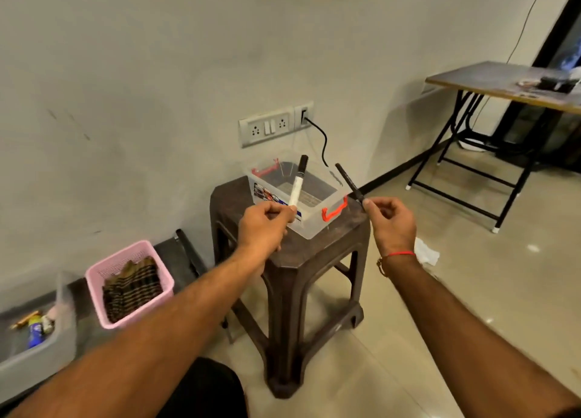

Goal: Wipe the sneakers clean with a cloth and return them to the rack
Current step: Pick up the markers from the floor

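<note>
In the head view, a white marker [297,183] is pinched in the curled fingers of the left hand [262,226], and a black pen [349,182] is pinched likewise by the right hand [390,221]. Both tips are held up over a clear box [314,226] on a brown stool [298,260], just beyond the fingertips. No sneakers or rack are seen; a white cloth [426,252] lies on the floor just behind the right wrist. With both hands occupied, the cloth cannot be taken, and a pen could be dropped beside the box
</note>
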The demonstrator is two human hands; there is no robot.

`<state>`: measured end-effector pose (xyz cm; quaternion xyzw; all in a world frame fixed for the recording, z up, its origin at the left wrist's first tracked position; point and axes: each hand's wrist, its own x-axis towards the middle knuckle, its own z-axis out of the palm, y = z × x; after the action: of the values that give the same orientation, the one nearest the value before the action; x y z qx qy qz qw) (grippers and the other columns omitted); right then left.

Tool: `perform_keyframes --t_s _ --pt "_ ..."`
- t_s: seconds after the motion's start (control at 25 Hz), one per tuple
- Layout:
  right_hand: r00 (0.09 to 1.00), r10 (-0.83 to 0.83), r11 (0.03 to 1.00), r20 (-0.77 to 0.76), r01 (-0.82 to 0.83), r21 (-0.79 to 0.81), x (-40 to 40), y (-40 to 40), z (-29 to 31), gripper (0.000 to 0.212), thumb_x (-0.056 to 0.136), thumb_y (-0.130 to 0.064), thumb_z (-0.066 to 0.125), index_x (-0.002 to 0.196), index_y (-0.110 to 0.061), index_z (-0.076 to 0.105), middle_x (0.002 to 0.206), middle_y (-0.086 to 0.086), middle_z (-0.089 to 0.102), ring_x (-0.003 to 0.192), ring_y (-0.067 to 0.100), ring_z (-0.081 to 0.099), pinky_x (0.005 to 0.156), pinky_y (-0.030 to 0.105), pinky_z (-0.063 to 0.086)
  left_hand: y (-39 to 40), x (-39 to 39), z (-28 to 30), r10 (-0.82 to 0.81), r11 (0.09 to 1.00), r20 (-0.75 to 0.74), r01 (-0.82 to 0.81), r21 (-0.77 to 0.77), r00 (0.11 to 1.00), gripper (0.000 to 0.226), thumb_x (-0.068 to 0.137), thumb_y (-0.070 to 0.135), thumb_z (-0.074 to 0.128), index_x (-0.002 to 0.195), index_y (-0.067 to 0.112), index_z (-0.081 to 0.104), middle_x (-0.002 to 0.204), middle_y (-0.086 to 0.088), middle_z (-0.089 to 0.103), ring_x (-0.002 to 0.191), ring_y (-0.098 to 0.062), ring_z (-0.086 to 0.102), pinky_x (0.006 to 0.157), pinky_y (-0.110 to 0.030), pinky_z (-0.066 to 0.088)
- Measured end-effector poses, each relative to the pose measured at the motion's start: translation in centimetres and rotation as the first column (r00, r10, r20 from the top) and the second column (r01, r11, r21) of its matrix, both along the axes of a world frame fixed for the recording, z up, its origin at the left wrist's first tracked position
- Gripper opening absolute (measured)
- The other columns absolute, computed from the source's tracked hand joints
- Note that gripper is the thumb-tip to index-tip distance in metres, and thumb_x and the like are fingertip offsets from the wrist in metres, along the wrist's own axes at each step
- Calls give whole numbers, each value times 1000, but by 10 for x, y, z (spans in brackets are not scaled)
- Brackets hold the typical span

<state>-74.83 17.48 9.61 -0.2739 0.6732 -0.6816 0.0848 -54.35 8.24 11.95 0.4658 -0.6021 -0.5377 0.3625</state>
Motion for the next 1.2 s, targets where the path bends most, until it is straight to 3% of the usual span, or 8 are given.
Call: perform_keyframes --t_s 0.12,0.28,0.4,0.64,0.8,0.92,1.04,1.2 --pt "934 110 952 -340 -1 307 3 -51 24 9 87 -28 72 82 -25 65 81 -6 67 80 12 62 72 24 54 -38 -5 17 112 993 55 -110 -37 992 13 90 29 76 86 17 76 87 -1 77 66 -9 65 51 -26 50" --pt "740 323 773 -590 154 616 -2 -107 33 10 90 -38 62 90 -28 62 90 4 62 95 24 52 80 39 51 -89 -26 37 114 988 299 -77 -134 947 20 89 25 77 98 8 75 92 -8 76 69 -17 72 54 -26 58" --pt "657 442 684 -611 194 703 -10 -138 40 16 90 -36 64 98 -22 64 95 8 65 96 27 57 85 40 50 -120 -45 49 118 978 482 -17 -209 868 37 85 31 81 107 2 72 101 -12 74 84 -27 74 73 -37 64" --pt "746 471 646 -471 73 760 -15 -158 24 27 87 -35 72 105 -17 64 98 7 67 90 26 63 84 42 57 -140 -79 45 82 920 691 212 -329 718 40 82 28 83 109 2 71 103 -13 75 87 -28 73 75 -35 60" --pt "750 482 649 -453 41 760 -11 -159 19 25 87 -37 71 104 -21 62 98 4 68 89 24 65 84 41 57 -132 -91 22 92 890 806 315 -330 585 56 81 36 82 128 12 62 116 -11 69 104 -29 68 94 -45 57" --pt "727 545 580 -418 33 814 -10 -155 21 26 88 -43 70 102 -23 61 97 1 68 87 21 67 85 40 56 -125 -94 6 183 828 827 369 -421 532 45 89 44 73 125 18 65 116 -6 71 110 -28 66 108 -52 45" --pt "733 537 573 -416 45 818 -10 -153 21 26 90 -47 65 103 -25 61 96 0 67 87 20 65 84 39 55 -124 -88 7 174 835 751 308 -455 636 32 97 39 65 120 18 69 111 -5 73 105 -27 69 105 -52 48" --pt "740 486 644 -465 56 763 -13 -151 18 20 96 -45 57 103 -26 61 96 -3 70 88 19 63 81 35 49 -113 -59 4 218 807 520 147 -571 826 25 105 34 51 116 20 68 100 -2 73 86 -24 72 77 -45 62"
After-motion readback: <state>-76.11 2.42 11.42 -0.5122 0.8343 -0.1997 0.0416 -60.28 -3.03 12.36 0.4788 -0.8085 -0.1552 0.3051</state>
